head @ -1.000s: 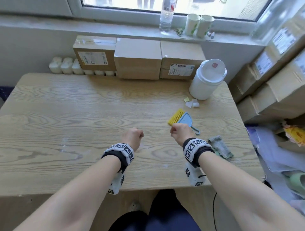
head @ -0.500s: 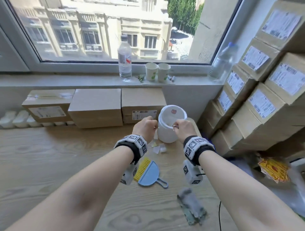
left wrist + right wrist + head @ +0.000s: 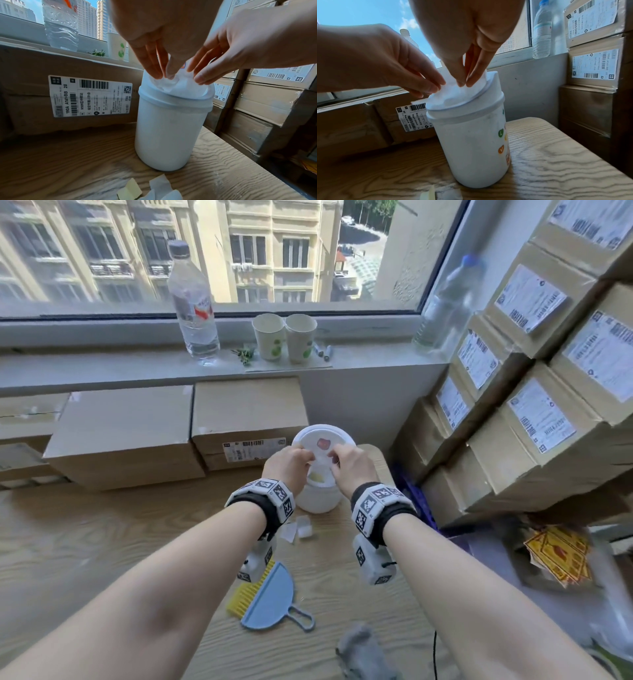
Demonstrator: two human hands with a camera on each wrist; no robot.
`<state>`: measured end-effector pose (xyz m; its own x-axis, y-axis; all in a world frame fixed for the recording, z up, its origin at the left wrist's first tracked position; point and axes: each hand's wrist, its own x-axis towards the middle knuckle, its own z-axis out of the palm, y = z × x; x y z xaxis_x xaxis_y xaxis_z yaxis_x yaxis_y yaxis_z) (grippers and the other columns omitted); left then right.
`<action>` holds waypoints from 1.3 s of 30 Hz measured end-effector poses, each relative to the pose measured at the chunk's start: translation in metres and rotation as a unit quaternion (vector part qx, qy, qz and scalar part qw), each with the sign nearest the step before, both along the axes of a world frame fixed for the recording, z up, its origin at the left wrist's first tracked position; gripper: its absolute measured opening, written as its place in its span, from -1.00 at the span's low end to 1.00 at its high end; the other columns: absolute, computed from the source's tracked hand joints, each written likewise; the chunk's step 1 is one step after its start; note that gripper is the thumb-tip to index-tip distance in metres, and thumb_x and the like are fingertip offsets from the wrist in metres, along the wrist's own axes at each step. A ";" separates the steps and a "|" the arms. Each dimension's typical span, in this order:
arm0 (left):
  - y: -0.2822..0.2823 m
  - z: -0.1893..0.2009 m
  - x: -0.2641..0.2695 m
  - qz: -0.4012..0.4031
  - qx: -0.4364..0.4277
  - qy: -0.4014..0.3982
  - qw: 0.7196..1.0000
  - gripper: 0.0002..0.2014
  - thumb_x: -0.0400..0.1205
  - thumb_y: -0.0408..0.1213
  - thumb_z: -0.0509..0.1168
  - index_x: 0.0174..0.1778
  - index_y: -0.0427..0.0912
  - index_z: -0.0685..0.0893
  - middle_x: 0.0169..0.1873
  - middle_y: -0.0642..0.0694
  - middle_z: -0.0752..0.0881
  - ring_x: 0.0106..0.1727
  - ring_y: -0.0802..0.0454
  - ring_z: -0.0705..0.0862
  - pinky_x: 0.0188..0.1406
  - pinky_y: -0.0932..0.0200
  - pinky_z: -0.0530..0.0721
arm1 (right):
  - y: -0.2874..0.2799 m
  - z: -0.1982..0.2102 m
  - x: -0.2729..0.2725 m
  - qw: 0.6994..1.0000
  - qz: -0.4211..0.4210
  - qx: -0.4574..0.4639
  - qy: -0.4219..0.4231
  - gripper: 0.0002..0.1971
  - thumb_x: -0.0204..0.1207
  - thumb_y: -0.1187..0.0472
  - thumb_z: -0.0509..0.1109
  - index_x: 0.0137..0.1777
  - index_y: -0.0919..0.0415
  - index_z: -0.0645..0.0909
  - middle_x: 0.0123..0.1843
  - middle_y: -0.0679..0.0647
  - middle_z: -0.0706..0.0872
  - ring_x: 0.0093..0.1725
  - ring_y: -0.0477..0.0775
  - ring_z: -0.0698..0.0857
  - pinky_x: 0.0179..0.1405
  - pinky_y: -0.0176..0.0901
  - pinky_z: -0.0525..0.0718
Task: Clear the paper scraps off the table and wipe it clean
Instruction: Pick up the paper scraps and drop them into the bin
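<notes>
A white bin [image 3: 317,498] [image 3: 171,128] [image 3: 471,142] stands at the table's far right corner, its swing lid [image 3: 322,440] tipped open. Both hands hover over its mouth. My left hand [image 3: 306,457] [image 3: 161,73] [image 3: 431,88] and right hand [image 3: 337,457] [image 3: 200,75] [image 3: 464,82] point straight fingers down onto crumpled white paper [image 3: 178,83] [image 3: 453,94] lying in the opening. A yellow scrap [image 3: 318,477] shows inside. More paper scraps [image 3: 298,529] [image 3: 154,189] lie on the table in front of the bin.
A blue dustpan with a yellow brush [image 3: 270,601] lies under my left forearm and a grey cloth [image 3: 363,652] near the front edge. Cardboard boxes [image 3: 137,433] line the back, a taller stack [image 3: 513,422] stands right. A bottle [image 3: 193,302] and cups [image 3: 284,337] sit on the sill.
Both hands went from fists over the table's middle to the bin at the far right. Their fingers have straightened over the opening, and the lid is tipped.
</notes>
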<state>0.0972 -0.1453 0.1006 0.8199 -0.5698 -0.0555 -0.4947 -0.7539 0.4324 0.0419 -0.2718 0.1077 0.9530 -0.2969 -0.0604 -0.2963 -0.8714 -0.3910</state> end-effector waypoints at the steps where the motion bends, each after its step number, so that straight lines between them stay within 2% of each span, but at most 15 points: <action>1: 0.000 -0.001 0.000 -0.004 0.004 0.007 1.000 -0.73 0.64 -0.35 0.15 0.21 -0.13 0.65 0.19 -0.15 0.66 0.21 -0.19 0.61 0.17 -0.05 0.59 | 0.000 0.000 -0.001 1.000 0.002 0.001 -0.001 -0.79 0.54 0.33 0.28 0.14 0.21 0.61 0.14 0.16 0.70 0.10 0.23 0.68 0.00 -0.05 0.62; 6: 0.012 -0.001 -0.008 -0.016 -0.008 0.013 1.000 -0.71 0.63 -0.36 0.19 0.26 -0.16 0.60 0.26 -0.14 0.62 0.24 -0.18 0.60 0.20 -0.02 0.56 | 0.004 0.003 -0.017 1.000 -0.007 0.011 0.011 -0.76 0.52 0.29 0.33 0.18 0.20 0.59 0.18 0.16 0.67 0.11 0.20 0.68 0.05 0.00 0.66; 11: 0.041 -0.006 -0.024 -0.009 -0.035 -0.001 0.999 -0.73 0.62 -0.39 0.19 0.20 -0.17 0.63 0.14 -0.18 0.64 0.14 -0.22 0.62 0.04 -0.03 0.58 | 0.019 -0.001 -0.044 0.999 -0.023 0.011 0.022 -0.76 0.52 0.23 0.37 0.17 0.18 0.60 0.17 0.12 0.68 0.11 0.17 0.67 0.04 0.01 0.66; 15: 0.068 -0.023 -0.043 -0.017 0.002 0.011 1.000 -0.75 0.62 -0.38 0.18 0.17 -0.14 0.65 0.09 -0.16 0.62 0.09 -0.22 0.63 -0.03 -0.07 0.62 | 0.039 -0.017 -0.066 0.999 -0.024 0.022 0.038 -0.72 0.51 0.19 0.42 0.21 0.17 0.58 0.17 0.10 0.68 0.14 0.14 0.67 0.09 0.00 0.66; 22: 0.087 -0.065 -0.063 -0.022 0.080 0.085 0.993 -0.72 0.64 -0.29 0.23 0.28 -0.13 0.57 0.26 -0.12 0.56 0.22 -0.16 0.58 0.10 -0.02 0.57 | 0.062 -0.070 -0.072 0.994 0.004 0.034 0.102 -0.71 0.51 0.22 0.39 0.23 0.19 0.57 0.17 0.17 0.64 0.16 0.23 0.65 0.09 0.10 0.65; 29: 0.067 -0.110 -0.048 -0.004 0.081 0.131 0.988 -0.66 0.60 -0.35 0.23 0.31 -0.14 0.56 0.43 -0.09 0.47 0.38 -0.12 0.49 0.24 -0.01 0.55 | 0.060 -0.119 -0.048 0.989 0.017 0.059 0.135 -0.67 0.56 0.24 0.31 0.32 0.12 0.52 0.29 0.15 0.53 0.23 0.23 0.60 0.10 0.11 0.63; 32: 0.060 -0.128 -0.043 -0.034 0.096 0.141 0.985 -0.60 0.59 -0.33 0.23 0.38 -0.13 0.51 0.55 -0.12 0.33 0.51 -0.12 0.36 0.32 -0.07 0.50 | 0.056 -0.135 -0.039 0.987 0.019 0.071 0.145 -0.66 0.58 0.21 0.25 0.35 0.10 0.51 0.33 0.15 0.49 0.26 0.23 0.57 0.11 0.11 0.61; 34: 0.057 -0.136 -0.043 -0.065 0.102 0.136 0.983 -0.63 0.61 -0.29 0.21 0.37 -0.15 0.51 0.58 -0.17 0.26 0.57 -0.14 0.27 0.37 -0.10 0.45 | 0.054 -0.140 -0.035 0.986 0.024 0.072 0.151 -0.65 0.58 0.19 0.25 0.36 0.11 0.51 0.32 0.18 0.47 0.26 0.23 0.56 0.11 0.12 0.61; 37: 0.056 -0.142 -0.043 -0.067 0.096 0.120 0.986 -0.71 0.62 -0.25 0.21 0.25 -0.18 0.59 0.55 -0.22 0.30 0.55 -0.15 0.29 0.31 -0.11 0.49 | 0.050 -0.146 -0.033 0.984 0.037 0.061 0.163 -0.66 0.58 0.22 0.27 0.36 0.16 0.50 0.32 0.19 0.47 0.27 0.23 0.55 0.07 0.10 0.62; 39: 0.055 -0.141 -0.043 -0.076 0.118 0.111 0.984 -0.72 0.64 -0.26 0.18 0.25 -0.15 0.59 0.51 -0.18 0.34 0.52 -0.13 0.30 0.23 -0.12 0.55 | 0.049 -0.148 -0.033 0.985 0.038 0.059 0.159 -0.72 0.58 0.21 0.27 0.28 0.18 0.53 0.26 0.19 0.51 0.22 0.24 0.58 -0.01 0.06 0.61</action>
